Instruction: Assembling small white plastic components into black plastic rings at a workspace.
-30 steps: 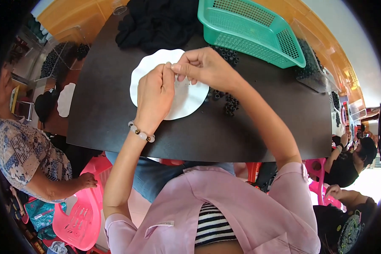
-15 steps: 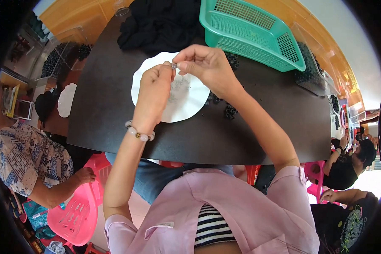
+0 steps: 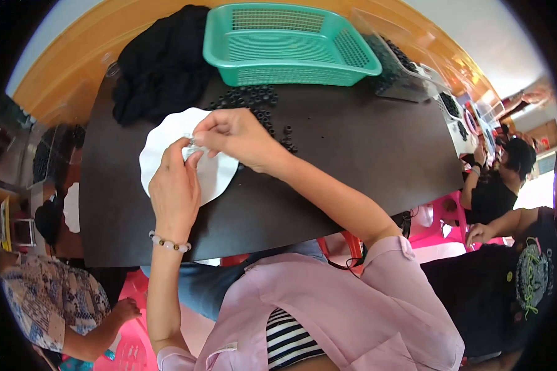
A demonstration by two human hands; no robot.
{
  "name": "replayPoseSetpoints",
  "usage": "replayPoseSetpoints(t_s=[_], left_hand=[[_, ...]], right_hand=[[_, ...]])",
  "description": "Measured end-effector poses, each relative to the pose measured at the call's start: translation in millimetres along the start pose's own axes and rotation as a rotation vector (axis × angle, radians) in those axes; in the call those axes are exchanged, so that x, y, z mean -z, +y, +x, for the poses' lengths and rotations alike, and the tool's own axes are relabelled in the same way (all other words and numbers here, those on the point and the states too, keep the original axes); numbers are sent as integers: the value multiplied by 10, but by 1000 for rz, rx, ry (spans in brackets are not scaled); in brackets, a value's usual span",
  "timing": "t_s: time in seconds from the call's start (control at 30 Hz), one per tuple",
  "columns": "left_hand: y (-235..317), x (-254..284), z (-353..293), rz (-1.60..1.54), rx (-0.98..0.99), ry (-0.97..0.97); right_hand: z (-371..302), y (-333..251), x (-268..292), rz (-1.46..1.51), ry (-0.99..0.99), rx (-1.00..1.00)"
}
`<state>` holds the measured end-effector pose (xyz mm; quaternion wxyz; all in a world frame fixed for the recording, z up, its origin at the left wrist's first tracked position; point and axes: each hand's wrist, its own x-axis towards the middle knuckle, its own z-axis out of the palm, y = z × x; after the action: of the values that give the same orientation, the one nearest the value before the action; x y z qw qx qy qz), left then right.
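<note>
Over a white scalloped plate (image 3: 220, 179), my two hands meet at the fingertips. A small silvery piece (image 3: 192, 142) shows between them, too tiny to tell its kind. My right hand (image 3: 235, 139) pinches it between thumb and forefinger. My left hand (image 3: 176, 185), with a beaded bracelet (image 3: 170, 245) at the wrist, has its forefinger and thumb curled round the same spot. More small shiny bits seem to lie on the plate just under the fingers, partly hidden. Loose black beads (image 3: 254, 96) are scattered on the dark table beyond the plate and right of it.
A green plastic basket (image 3: 291, 71) stands at the back of the table (image 3: 353, 148), with black cloth (image 3: 164, 68) to its left. A clear bin (image 3: 402, 86) of black pieces is at the back right. People sit on both sides, one in a patterned shirt (image 3: 56, 297) at left.
My view has shifted, so the plate, basket and hands now appear further left, and more beads show behind the plate. My fingertips stay together, the left forefinger and thumb now more spread.
</note>
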<state>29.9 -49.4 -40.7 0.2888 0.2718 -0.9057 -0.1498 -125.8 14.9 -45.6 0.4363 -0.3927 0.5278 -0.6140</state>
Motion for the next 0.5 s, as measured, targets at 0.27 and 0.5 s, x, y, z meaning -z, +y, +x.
replayPoseSetpoints(t_s=[0.27,0.5], left_hand=[[10,-33,-22,67,-63,-113],[-150,189,-23,-2039,1052,-649]], right_hand=[[-87,-42,57,-93,-33,23],[-177,-59,4,-443,-82,433]])
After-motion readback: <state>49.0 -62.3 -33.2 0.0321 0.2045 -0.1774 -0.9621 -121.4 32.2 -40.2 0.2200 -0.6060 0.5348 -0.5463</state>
